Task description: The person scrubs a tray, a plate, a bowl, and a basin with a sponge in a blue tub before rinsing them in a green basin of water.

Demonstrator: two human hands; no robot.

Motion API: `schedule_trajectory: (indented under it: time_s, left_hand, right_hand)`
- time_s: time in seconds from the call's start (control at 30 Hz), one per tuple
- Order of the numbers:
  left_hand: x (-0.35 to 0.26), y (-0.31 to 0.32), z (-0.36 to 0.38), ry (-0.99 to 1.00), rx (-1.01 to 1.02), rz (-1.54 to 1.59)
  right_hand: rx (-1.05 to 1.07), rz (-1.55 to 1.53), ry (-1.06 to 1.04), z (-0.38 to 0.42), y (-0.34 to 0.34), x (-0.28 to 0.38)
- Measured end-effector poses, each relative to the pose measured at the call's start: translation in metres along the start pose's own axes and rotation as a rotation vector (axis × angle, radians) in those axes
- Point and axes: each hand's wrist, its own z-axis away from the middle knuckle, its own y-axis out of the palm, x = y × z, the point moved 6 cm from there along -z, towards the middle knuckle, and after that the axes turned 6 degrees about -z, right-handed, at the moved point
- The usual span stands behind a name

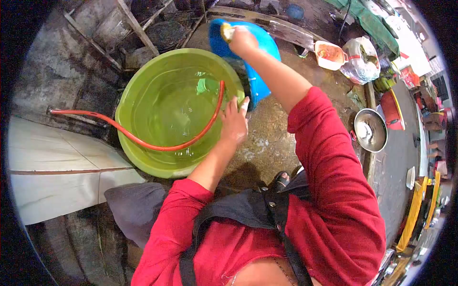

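Observation:
My right hand (242, 41) is closed around a yellow scrubbing sponge (226, 32), held against the inside of a tilted blue plastic basin (265, 40). My left hand (234, 125) is at the lower end of the blue basin, beside the green tub's rim, with its fingers bent and its thumb near the basin's edge. Part of its grip is hidden. The large green tub (143, 78) holds clear water. Across it lies an orange hose (164, 148), its end curving up near my left hand. Something light green (206, 86) shows in the water.
Wooden boards (138, 28) stand behind the tub, and a white panel (62, 157) is at left. To the right are a white-and-orange container (330, 55), a filled plastic bag (361, 59) and a metal bowl (370, 130). The concrete floor (260, 148) looks wet.

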Motion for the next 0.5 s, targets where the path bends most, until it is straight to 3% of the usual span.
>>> schedule_trajectory:
  time_s: [0.07, 0.13, 0.23, 0.37, 0.5]
  left_hand:
    - [0.002, -0.002, 0.001, -0.008, 0.020, 0.010]
    - [0.003, -0.002, 0.001, -0.015, 0.048, 0.036]
    - [0.003, -0.004, 0.002, -0.020, 0.021, 0.073]
    - [0.003, -0.006, 0.000, -0.029, -0.001, 0.066]
    - [0.002, -0.011, -0.004, 0.006, -0.161, 0.127]
  right_hand:
    - [0.059, 0.026, -0.021, 0.012, 0.011, 0.024]
    - [0.106, 0.150, -0.312, 0.022, 0.025, 0.047]
    - [0.009, 0.173, -0.491, 0.034, 0.034, 0.051]
    - [0.029, 0.257, -0.460, 0.038, 0.007, 0.014]
    - [0.007, 0.147, -0.121, 0.044, -0.054, -0.065]
